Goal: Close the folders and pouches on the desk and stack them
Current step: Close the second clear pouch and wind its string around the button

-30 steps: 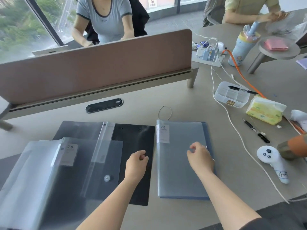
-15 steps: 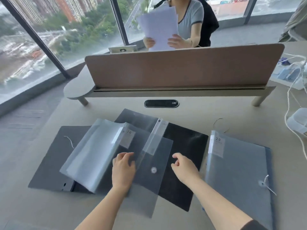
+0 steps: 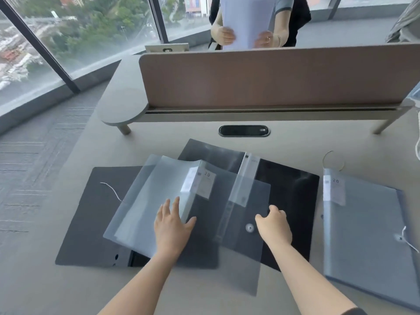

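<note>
A translucent display folder (image 3: 145,201) lies open in the middle of the desk, its clear pages fanned to the left. My left hand (image 3: 172,226) rests flat on those pages, fingers straight. The folder's clear right cover (image 3: 247,246), with a round button, overlaps a black open folder (image 3: 293,201). My right hand (image 3: 273,226) has curled fingers at the cover's right edge, over the black folder. A dark grey folder (image 3: 91,214) with a white string lies under the left side. A closed blue-grey folder (image 3: 363,235) labelled 20 lies at the right.
A brown divider panel (image 3: 272,76) stands across the desk behind the folders, with an oval cable port (image 3: 244,130) in front of it. A person behind the panel holds white papers (image 3: 246,19). The desk's left edge drops to carpet (image 3: 34,167).
The view swung left from the closed blue-grey folder to the open pile. My left hand settled flat on the clear pages. My right hand moved to the clear cover's right edge.
</note>
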Motion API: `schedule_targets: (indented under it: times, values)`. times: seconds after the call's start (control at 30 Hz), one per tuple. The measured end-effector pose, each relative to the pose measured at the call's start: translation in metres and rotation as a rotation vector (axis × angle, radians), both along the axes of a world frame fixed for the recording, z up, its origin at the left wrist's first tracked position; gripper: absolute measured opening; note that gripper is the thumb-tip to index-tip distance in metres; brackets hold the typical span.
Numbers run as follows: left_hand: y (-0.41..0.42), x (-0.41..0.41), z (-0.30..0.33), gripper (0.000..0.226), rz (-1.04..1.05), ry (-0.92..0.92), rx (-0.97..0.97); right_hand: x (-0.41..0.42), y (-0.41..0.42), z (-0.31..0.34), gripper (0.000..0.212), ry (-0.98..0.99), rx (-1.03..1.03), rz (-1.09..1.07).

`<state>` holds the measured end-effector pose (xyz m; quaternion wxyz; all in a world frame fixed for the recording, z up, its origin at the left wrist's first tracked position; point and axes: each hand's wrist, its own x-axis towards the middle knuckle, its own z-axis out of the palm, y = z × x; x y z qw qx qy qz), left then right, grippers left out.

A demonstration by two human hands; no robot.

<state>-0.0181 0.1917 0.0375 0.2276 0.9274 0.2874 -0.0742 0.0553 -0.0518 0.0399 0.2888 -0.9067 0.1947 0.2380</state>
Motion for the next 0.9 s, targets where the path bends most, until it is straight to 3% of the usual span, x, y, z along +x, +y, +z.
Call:
schedule_targets:
  times: [0.2, 0.3, 0.4, 0.5, 0.73, 0.9]
  values:
    - [0.01, 0.004, -0.01, 0.077, -0.08, 0.016, -0.06, -0.008, 0.01, -0.013, 0.04, 0.01, 0.028, -0.165]
    - [0.011, 0.003, -0.013, 0.076, -0.101, 0.032, -0.088, -0.009, 0.014, -0.015, 0.007, -0.004, 0.059, -0.254]
    - [0.013, 0.003, -0.012, 0.074, -0.103, 0.036, -0.093, -0.004, 0.015, -0.016, 0.03, -0.007, 0.101, -0.297]
    - [0.016, 0.004, -0.013, 0.071, -0.106, 0.039, -0.096, 0.001, 0.017, -0.01, 0.038, -0.004, 0.171, -0.352]
    - [0.01, 0.005, -0.016, 0.067, -0.116, 0.045, -0.083, 0.0, 0.007, -0.014, 0.023, 0.019, 0.103, -0.433]
    - [0.007, 0.004, -0.016, 0.065, -0.115, 0.045, -0.06, 0.005, 0.006, -0.008, 0.035, 0.028, 0.195, -0.514]
